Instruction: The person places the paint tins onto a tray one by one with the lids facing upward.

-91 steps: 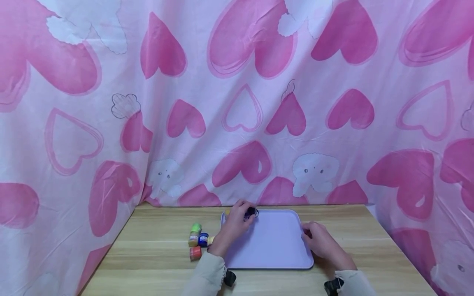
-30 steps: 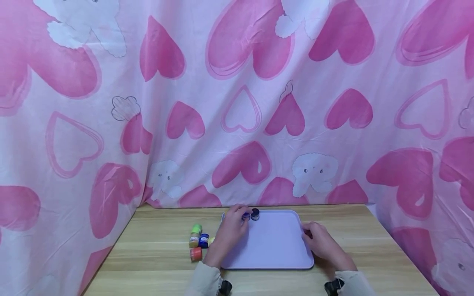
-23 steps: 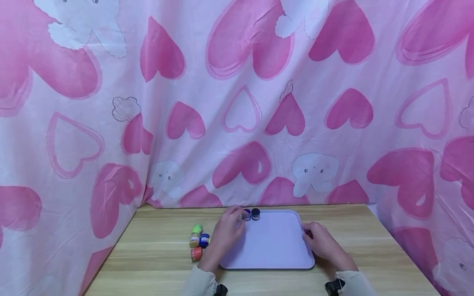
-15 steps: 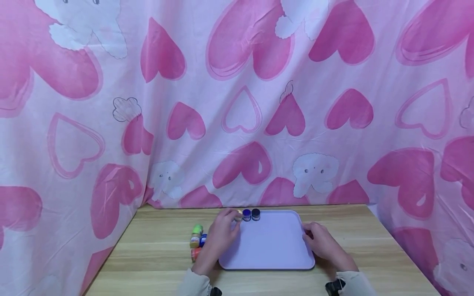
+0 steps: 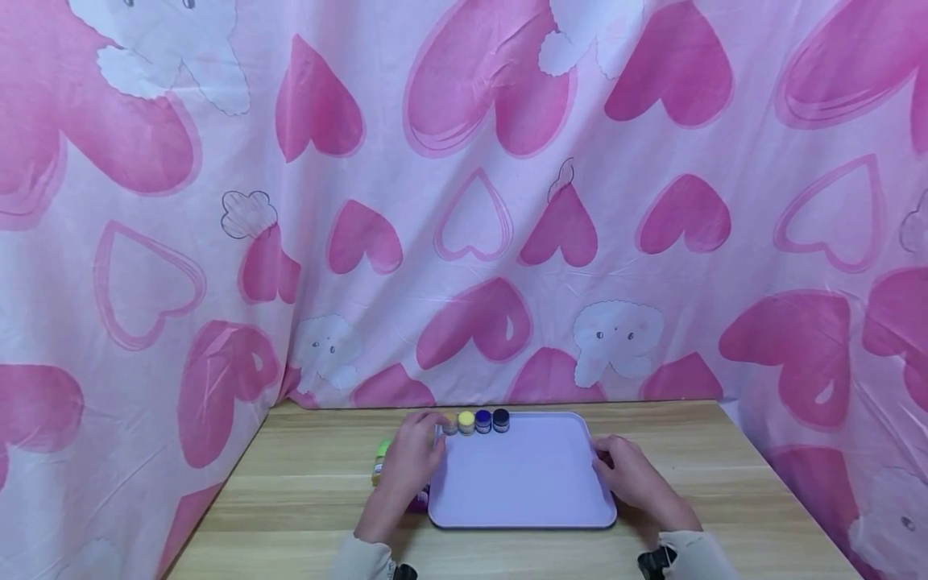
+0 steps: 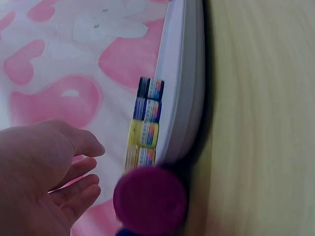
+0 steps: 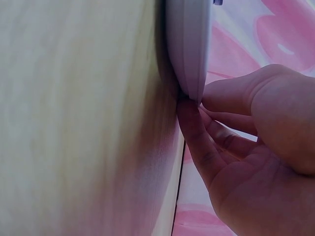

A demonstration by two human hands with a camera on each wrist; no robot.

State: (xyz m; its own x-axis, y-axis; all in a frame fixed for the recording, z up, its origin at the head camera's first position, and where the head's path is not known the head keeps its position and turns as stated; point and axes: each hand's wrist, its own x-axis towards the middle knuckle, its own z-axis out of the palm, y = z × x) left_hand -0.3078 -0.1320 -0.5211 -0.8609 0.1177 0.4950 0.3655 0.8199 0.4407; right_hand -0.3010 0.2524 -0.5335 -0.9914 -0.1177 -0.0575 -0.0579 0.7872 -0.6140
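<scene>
A row of small paint jars stands along the far left edge of the lilac tray (image 5: 529,475): black (image 5: 501,420), dark blue (image 5: 483,421), yellow (image 5: 467,422) and ochre (image 5: 451,424). My left hand (image 5: 412,453) is just left of the ochre jar. In the left wrist view its fingers are loosely bent, apart from the jars, with nothing held. My right hand (image 5: 627,474) pinches the tray's right rim; the right wrist view shows the thumb above and a finger below it.
Left of the tray, a jar with a magenta lid (image 6: 150,200) stands by my left forearm. A green-lidded jar (image 5: 383,449) shows behind that hand, which hides other jars seen earlier. A pink heart-print curtain (image 5: 464,242) hangs behind the wooden table (image 5: 725,483).
My left hand has moved leftward along the row, from the black jar past the blue and yellow ones, uncovering them. It now hides the red and blue jars. My right hand stays put.
</scene>
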